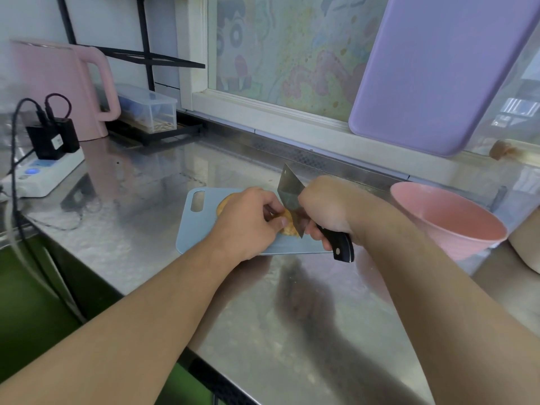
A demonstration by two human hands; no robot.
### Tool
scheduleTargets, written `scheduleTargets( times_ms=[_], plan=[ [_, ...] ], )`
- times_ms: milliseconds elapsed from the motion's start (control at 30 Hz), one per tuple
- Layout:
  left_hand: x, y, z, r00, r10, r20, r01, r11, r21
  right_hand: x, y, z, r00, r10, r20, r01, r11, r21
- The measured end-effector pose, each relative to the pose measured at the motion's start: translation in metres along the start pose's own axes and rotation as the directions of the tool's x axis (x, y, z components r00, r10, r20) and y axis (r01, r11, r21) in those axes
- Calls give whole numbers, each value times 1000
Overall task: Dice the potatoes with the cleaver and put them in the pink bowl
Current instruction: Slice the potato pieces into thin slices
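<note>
Head view first, and it is the only view I have. Near the middle of the frame my left hand [248, 220] is curled over a tan, rounded potato [226, 203] on the pale blue plastic cutting board [193, 229], thumb and fingertips pinching the cut end; most of the potato is hidden under the palm, with one bulge showing toward the upper left. My right hand [327, 211] sits just to the right of it, its grip wrapped tight round the black riveted handle of the steel cleaver [289, 194]. The blade stands nearly upright, tip toward the top of the frame, its edge touching the potato's right end right beside my left fingertips.

What matters for the coming stroke, as I judge it: the potato's long axis seems to run from upper left to lower right, and the blade crosses it at the right end, so the slice falls on the knife side.

The matte pink round bowl [455, 226] sits on the stainless steel worktop [146, 229] at the right of the frame, nearer my right hand. I see no pieces in it from here.
</note>
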State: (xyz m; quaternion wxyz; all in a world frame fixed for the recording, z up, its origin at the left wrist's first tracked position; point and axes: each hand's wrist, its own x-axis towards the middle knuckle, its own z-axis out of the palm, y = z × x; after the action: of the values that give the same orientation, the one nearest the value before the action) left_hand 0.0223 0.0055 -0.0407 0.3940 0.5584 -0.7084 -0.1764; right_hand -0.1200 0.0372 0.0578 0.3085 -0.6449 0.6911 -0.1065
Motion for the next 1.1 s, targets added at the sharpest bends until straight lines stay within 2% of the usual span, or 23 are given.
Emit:
scheduleTargets(
  times_ms=[233,367,600,733,967,1100],
  plan=[
    [-1,1,-1,1000,2,-3,-2,1000,-3,3,0,12,999,-20,-42,20,1000,9],
    [-3,3,-2,1000,31,4,-31,999,36,7,-4,20,989,-67,-135,73,997,41],
    [-2,3,-1,1000,14,3,-14,1000,19,-3,9,15,999,31,14,-32,999,26],
    [-2,2,-2,1000,5,9,-5,1000,0,-2,12,11,1000,1,-11,0,999,50],
    [-3,2,-2,1000,-3,13,3,1000,-10,11,16,12,1000,10,1,-10,971,240],
    [-2,1,-1,1000,-3,17,3,1000,-15,12,17,10,1000,5,4,-6,958,286]
  ],
)
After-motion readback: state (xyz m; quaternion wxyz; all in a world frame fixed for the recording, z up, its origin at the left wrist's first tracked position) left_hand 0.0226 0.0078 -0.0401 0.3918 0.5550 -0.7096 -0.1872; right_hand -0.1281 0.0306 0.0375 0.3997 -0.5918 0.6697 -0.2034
